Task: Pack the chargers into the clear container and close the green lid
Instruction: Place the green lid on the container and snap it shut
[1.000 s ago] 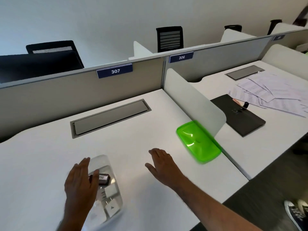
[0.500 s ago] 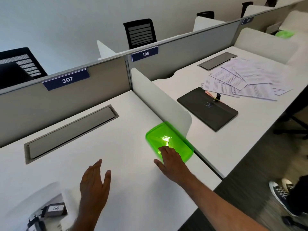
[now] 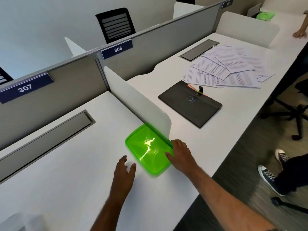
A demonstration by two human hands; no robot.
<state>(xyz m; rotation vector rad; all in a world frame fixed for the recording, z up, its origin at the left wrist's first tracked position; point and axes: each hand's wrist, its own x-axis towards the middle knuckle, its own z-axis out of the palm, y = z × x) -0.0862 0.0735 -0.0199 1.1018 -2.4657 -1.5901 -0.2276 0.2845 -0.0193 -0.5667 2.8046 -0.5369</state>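
The translucent green lid (image 3: 146, 147) lies flat on the white desk (image 3: 70, 172), against the foot of the white divider panel. My right hand (image 3: 180, 154) is at the lid's right edge, thumb on its top and fingers curled over the side by the divider. My left hand (image 3: 124, 170) hovers open just left of the lid, fingers spread, touching nothing. A blurred pale shape at the bottom left corner may be the clear container (image 3: 11, 220). No chargers can be seen.
The white divider panel (image 3: 138, 104) stands right behind the lid. On the neighbouring desk lie a dark folder (image 3: 190, 104) and loose papers (image 3: 225, 67). A grey cable hatch (image 3: 45, 137) is set into my desk. Another person's shoes (image 3: 270, 177) are on the floor at right.
The view swung right, so the container with chargers slid out of frame. My right hand moved across the lid to its right edge. My left hand left the container and came up beside the lid.
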